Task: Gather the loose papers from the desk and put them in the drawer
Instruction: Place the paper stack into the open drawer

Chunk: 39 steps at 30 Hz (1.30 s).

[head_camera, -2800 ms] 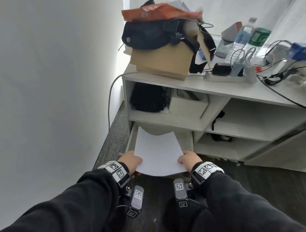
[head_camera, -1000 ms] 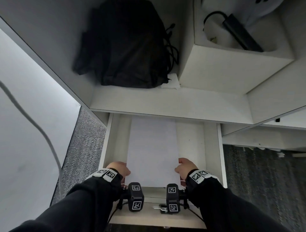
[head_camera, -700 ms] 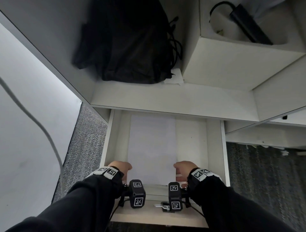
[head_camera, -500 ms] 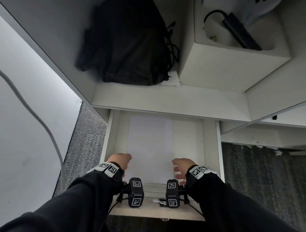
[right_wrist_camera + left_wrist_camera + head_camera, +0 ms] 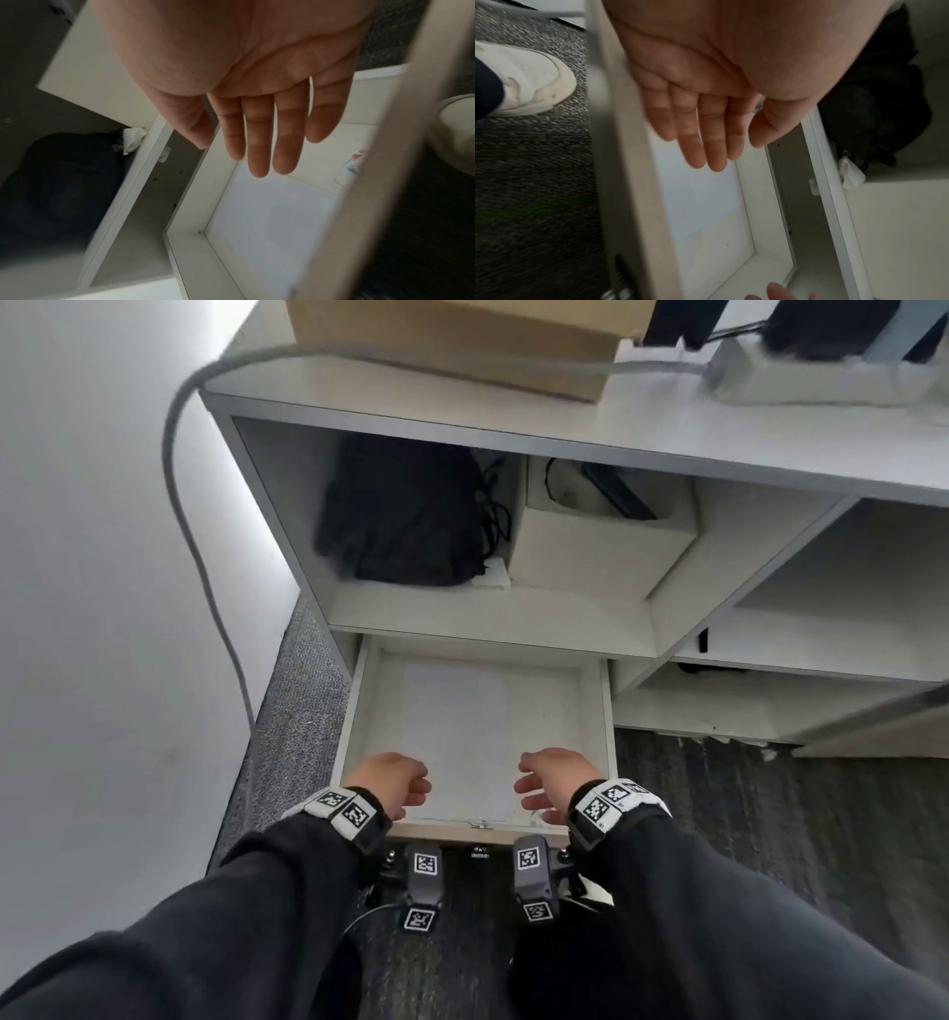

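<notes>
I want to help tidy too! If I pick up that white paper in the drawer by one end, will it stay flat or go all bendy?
Probably bendy. The paper looks like thin sheets lying flat on the drawer floor, so a lifted end would likely droop. It looks light. Lying flush, its edge may be hard to catch, and a push would probably slide it.

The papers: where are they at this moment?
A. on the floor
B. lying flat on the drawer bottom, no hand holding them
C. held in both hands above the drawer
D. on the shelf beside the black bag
B: the papers lie flat inside the open drawer, and the left hand and right hand are open and hold nothing.
</notes>
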Available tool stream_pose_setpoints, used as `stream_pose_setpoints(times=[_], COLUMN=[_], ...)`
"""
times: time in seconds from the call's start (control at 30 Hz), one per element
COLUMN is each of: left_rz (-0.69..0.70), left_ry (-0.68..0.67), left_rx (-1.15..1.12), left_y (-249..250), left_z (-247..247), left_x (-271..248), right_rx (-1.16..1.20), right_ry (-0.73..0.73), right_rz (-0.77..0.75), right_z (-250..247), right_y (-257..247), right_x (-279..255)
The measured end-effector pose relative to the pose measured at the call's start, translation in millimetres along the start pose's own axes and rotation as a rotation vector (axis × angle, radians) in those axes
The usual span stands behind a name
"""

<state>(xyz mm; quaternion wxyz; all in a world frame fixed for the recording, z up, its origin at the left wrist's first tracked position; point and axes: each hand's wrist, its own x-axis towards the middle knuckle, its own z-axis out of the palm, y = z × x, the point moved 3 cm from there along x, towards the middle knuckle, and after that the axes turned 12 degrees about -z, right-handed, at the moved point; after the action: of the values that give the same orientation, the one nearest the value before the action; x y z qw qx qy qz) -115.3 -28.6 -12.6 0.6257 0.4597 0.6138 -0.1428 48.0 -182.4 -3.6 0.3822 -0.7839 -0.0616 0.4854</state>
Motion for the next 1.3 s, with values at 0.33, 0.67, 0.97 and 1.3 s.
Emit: stream_pose_setpoints(times=[0.33,0.67,0.97,1.3], left_rz=[-0.201,-0.169,-0.019,0.228], left_ry=[0.071,0.094,0.112,0.252], left_rx=[0.060,-0.017,-0.025,0.139], left_y=[-81.4,-46.9,31.5,103.0], left_z=[0.7,-1.7,-9.0,-8.0], left_x=[-22.0,12.6,50.8,86.4], right_rx=[0.032,0.126,0.152,0.098], right_ry=[0.065,0.108,0.202,0.220], right_rz=[0.200,0.255,0.033,-0.198], right_z=[3.8,-6.2,-25.8,-39.8], right_y=[73.0,56.9,12.5,-29.1], right_x=[-58.9,-11.8,59.1,105.7])
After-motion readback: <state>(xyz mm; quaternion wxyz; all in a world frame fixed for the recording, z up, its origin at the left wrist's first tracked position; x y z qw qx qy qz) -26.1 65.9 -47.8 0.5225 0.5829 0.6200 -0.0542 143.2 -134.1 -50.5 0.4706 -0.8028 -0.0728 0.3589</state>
